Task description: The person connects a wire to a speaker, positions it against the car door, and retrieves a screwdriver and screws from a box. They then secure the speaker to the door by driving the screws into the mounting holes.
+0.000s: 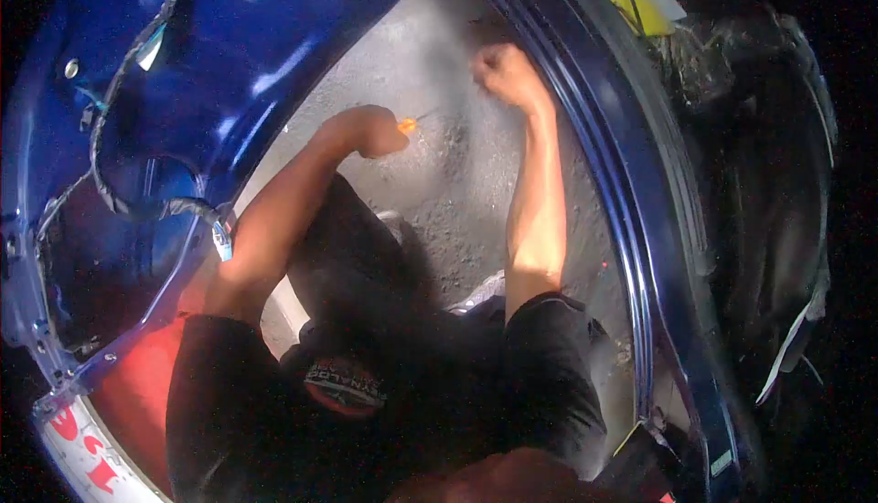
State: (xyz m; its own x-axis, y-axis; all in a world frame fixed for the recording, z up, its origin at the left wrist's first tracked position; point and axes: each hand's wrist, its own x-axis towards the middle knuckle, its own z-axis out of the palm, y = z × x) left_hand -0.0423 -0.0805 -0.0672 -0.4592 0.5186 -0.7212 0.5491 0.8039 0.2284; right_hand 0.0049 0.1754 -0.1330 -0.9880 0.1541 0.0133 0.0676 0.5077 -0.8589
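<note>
My left hand [370, 130] is closed around a small screwdriver [409, 123] with an orange handle, whose thin shaft points right over the grey concrete floor [439, 183]. My right hand [503, 71] is a clenched fist farther up, close to the inner edge of the blue door frame [613, 183]. Nothing shows in that fist. Both forearms reach through the opening of the blue car door. My knees and black sleeves fill the lower middle.
The blue inner door panel [183, 91] curves along the left, with a black wiring harness [110, 146] and a connector [222, 240] hanging from it. A dark trim piece [777, 210] lies at the right. A yellow object [645, 11] sits top right.
</note>
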